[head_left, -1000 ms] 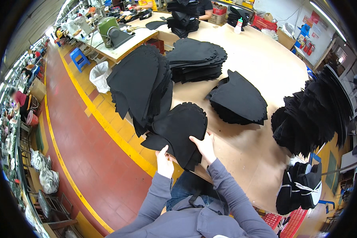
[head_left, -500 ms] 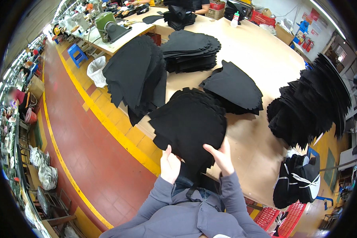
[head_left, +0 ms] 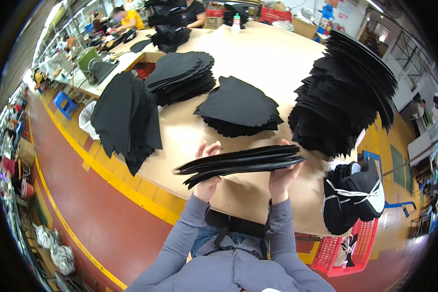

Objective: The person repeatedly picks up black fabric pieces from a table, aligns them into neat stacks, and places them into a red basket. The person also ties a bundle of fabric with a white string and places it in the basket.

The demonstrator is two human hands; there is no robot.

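Between both hands I hold a stack of black cut pieces (head_left: 243, 163), seen nearly edge-on above the near edge of the table. My left hand (head_left: 208, 189) grips its left part, with the fingertips showing beyond the far side. My right hand (head_left: 280, 184) clasps the right end, and a fingertip shows above the stack. A low pile of similar black pieces (head_left: 241, 104) lies on the brown-topped table (head_left: 258, 53) just beyond. Two more piles, a leaning one (head_left: 124, 114) and a scalloped one (head_left: 182, 73), are to the left.
At the right stands a tall, fanned black stack (head_left: 343, 92). Nearer are a tied black bundle (head_left: 350, 199) and a red basket (head_left: 357, 248). A white bottle (head_left: 236, 23) stands at the back. Left are a green machine (head_left: 90, 63) and a blue stool (head_left: 64, 103); people work beyond.
The stack in my hands has gone from showing its broad face to nearly edge-on, and both hands have moved up along its sides. My view has shifted to the right.
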